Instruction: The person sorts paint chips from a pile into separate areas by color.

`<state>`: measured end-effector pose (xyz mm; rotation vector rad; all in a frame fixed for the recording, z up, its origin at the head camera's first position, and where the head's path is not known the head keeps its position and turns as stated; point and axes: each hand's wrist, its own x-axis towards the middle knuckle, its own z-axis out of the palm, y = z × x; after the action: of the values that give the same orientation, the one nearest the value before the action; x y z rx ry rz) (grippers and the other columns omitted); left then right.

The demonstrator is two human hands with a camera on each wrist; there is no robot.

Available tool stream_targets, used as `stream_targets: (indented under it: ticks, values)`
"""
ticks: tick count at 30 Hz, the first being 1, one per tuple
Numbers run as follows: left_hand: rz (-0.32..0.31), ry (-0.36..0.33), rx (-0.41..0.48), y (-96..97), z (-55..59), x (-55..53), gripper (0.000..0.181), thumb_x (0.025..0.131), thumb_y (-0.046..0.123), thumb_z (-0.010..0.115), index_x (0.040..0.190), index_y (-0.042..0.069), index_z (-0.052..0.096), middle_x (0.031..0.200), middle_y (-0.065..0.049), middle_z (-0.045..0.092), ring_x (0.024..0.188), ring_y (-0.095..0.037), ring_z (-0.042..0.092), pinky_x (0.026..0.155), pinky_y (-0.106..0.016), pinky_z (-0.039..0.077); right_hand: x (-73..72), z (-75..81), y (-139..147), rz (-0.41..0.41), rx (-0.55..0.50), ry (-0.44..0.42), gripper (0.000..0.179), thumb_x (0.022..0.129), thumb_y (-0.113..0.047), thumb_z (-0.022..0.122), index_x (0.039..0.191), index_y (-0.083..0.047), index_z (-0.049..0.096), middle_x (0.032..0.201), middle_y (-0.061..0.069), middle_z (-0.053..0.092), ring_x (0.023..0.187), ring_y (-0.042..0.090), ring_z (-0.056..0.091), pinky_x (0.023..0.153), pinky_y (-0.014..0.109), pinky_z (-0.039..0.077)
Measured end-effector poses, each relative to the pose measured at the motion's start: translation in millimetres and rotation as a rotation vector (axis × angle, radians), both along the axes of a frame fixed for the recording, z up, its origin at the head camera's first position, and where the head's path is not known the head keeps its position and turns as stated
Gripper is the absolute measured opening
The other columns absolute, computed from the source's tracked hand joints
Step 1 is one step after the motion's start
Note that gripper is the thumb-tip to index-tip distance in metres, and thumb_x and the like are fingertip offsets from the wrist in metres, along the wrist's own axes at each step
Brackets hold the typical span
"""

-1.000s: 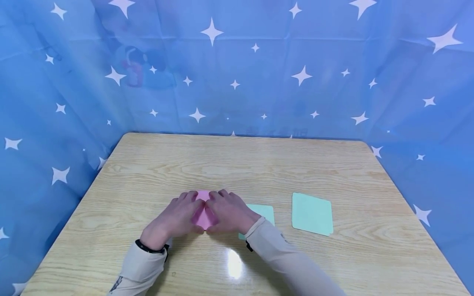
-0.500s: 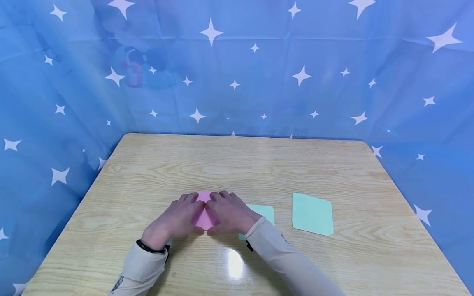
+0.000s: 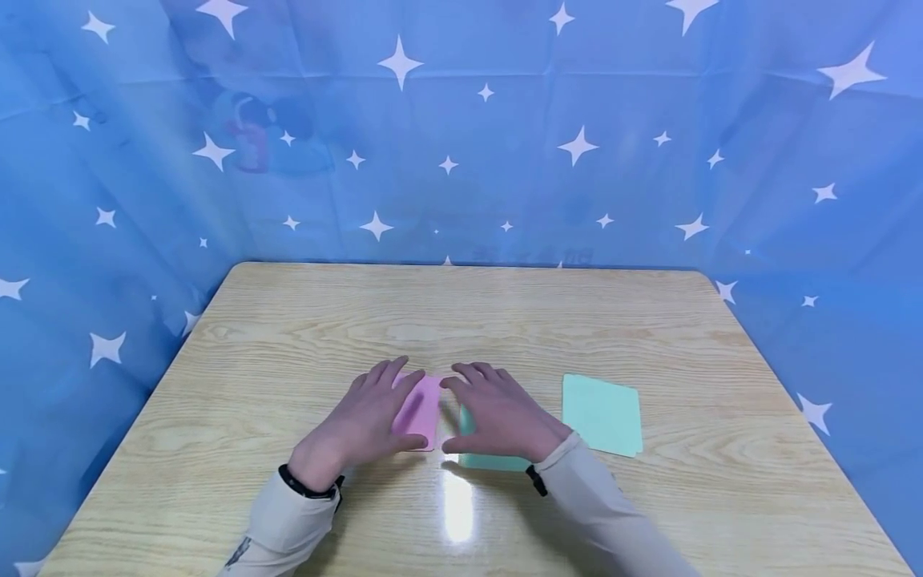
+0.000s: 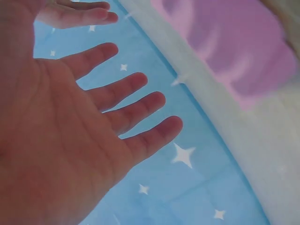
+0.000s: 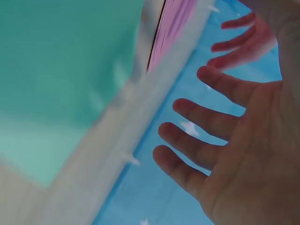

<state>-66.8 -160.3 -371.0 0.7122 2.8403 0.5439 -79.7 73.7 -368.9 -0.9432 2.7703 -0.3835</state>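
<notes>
A stack of square pink paper (image 3: 425, 417) lies on the table, partly covered by my left hand (image 3: 364, 425) in the head view. The left wrist view shows that hand (image 4: 70, 126) with its fingers spread and holding nothing, apart from the pink paper (image 4: 239, 42). To the right, my right hand (image 3: 505, 417) hovers over a mint-green square sheet (image 3: 493, 463), hiding much of it. Its fingers are spread too, with nothing between them in the right wrist view. The pink stack's layered edge (image 5: 161, 35) shows there beside the green sheet (image 5: 61, 61).
Farther right on the wooden table (image 3: 461, 320) lies another pile of mint-green squares (image 3: 602, 413), its lower sheet slightly offset. A blue curtain with white stars (image 3: 447, 120) hangs behind the table and along both sides. Light glares off the tabletop near the front.
Both hands have let go of the pink stack and parted. My right hand has moved right, over the nearer green sheet. The head view has shifted slightly.
</notes>
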Motion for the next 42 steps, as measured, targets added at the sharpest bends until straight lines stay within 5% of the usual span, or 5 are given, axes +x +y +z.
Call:
stream_targets:
  ticks: [4,14,23,35,42]
  values:
    - [-0.048,0.021,-0.030,15.6,2.1,0.0,0.094,0.082,0.049,0.083,0.156,0.009,0.041,0.163,-0.022,0.030,0.150,-0.046,0.029,0.117,-0.065,0.029,2.9,-0.2,25.9,-0.024,-0.005,0.007,0.089,0.079,-0.063,0.078,0.149,-0.016,0.050,0.157,0.011,0.043,0.146,0.034,0.037,0.115,0.060,0.034]
    - [-0.195,0.048,-0.171,56.6,-14.1,7.5,0.104,0.078,0.064,0.078,0.156,0.008,0.039,0.160,-0.019,0.036,0.149,-0.037,0.034,0.117,-0.058,0.035,19.7,-15.7,65.6,-0.059,0.020,0.006,0.105,0.066,-0.064,0.087,0.150,-0.015,0.049,0.154,0.014,0.046,0.142,0.041,0.041,0.114,0.061,0.035]
    - [-0.217,0.033,-0.238,80.5,-26.6,17.6,0.104,0.079,0.067,0.076,0.157,0.010,0.038,0.158,-0.019,0.039,0.146,-0.031,0.040,0.115,-0.050,0.040,25.5,-30.2,70.8,-0.016,0.021,-0.059,0.108,0.066,-0.060,0.088,0.153,-0.012,0.045,0.157,0.016,0.041,0.144,0.040,0.038,0.113,0.061,0.037]
    - [-0.250,0.199,-0.273,85.5,-29.4,16.2,0.082,0.085,0.059,0.073,0.148,0.014,0.047,0.132,-0.007,0.055,0.120,-0.022,0.054,0.096,-0.039,0.050,22.9,-32.0,73.2,0.003,-0.017,0.009,0.089,0.072,-0.046,0.085,0.147,-0.012,0.050,0.144,0.003,0.050,0.131,0.026,0.047,0.105,0.048,0.048]
    - [-0.241,0.159,-0.260,86.8,-30.0,13.5,0.082,0.085,0.060,0.074,0.148,0.014,0.048,0.133,-0.007,0.054,0.121,-0.021,0.054,0.098,-0.040,0.051,21.7,-32.5,74.2,0.007,-0.041,-0.006,0.091,0.070,-0.044,0.086,0.148,-0.013,0.049,0.143,0.004,0.050,0.128,0.025,0.048,0.101,0.045,0.049]
